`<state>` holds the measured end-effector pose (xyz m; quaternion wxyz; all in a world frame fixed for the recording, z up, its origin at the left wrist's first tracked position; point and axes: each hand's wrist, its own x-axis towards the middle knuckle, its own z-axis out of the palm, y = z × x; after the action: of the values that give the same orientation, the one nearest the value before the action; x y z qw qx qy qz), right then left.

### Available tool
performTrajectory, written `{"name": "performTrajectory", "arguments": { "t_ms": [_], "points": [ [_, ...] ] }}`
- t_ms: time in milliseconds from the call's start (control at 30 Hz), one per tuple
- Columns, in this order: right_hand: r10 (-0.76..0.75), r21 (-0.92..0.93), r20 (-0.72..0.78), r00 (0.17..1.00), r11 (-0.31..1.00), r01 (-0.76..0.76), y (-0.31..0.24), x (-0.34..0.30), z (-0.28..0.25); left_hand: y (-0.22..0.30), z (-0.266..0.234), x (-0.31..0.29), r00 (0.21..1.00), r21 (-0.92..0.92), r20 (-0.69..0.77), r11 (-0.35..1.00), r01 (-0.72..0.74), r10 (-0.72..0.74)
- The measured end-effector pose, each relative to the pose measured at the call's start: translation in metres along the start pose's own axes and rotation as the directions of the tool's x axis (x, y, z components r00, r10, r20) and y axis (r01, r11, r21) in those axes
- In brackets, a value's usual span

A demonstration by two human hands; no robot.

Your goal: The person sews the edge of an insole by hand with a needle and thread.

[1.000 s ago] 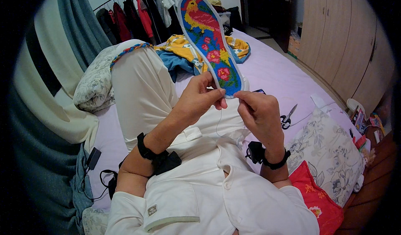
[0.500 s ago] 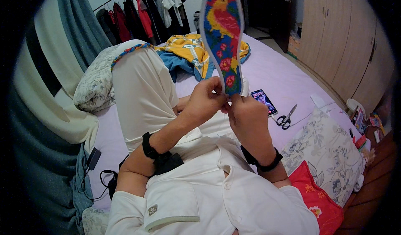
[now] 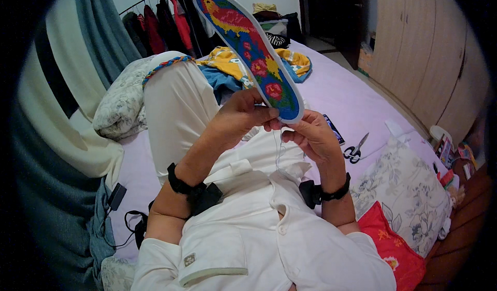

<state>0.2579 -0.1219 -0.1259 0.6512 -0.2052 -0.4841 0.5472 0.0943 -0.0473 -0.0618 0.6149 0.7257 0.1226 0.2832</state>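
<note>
Well, the bright insole (image 3: 239, 30) is up in the air over the white pants (image 3: 178, 105), with its near end at the two hands and its far end leaning left. The left hand (image 3: 253, 115) has its thumb and fingers pinched on the insole's near end. The right hand (image 3: 311, 135) is half curled at the near edge, just to the right; I can't tell if it grips the edge or a tiny needle.

A thin thread (image 3: 278, 148) hangs in loops under the hands. Those loops could twist into a knot if the thread gets pulled too fast. It could also catch on the black wrist strap (image 3: 337, 191) to the right. If the left pinch gets loose, the long far end could tip over. A hidden needle could poke a finger.
</note>
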Motion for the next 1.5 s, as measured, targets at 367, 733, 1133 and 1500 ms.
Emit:
{"name": "performTrajectory", "arguments": {
  "t_ms": [367,733,1133,1500],
  "points": [
    [-0.021,0.378,-0.070,0.997,0.925,0.046,0.014,0.017,-0.013,0.002,0.001,-0.004,0.989,0.004,0.135,0.998,0.060,-0.060],
    [-0.445,0.797,0.166,0.880,0.586,0.146,-0.048,-0.014,-0.060,0.028,-0.036,-0.009,0.971,-0.175,-0.210,0.973,-0.150,0.112],
    [-0.601,0.586,-0.144,0.787,0.589,0.557,-0.096,-0.087,-0.171,0.060,-0.097,-0.039,0.888,-0.140,-0.373,0.930,-0.340,0.269],
    [-0.454,0.107,-0.690,0.564,0.706,0.700,-0.076,-0.103,-0.246,0.059,-0.117,-0.051,0.896,-0.310,-0.405,0.895,-0.320,0.180]
  ]
}}
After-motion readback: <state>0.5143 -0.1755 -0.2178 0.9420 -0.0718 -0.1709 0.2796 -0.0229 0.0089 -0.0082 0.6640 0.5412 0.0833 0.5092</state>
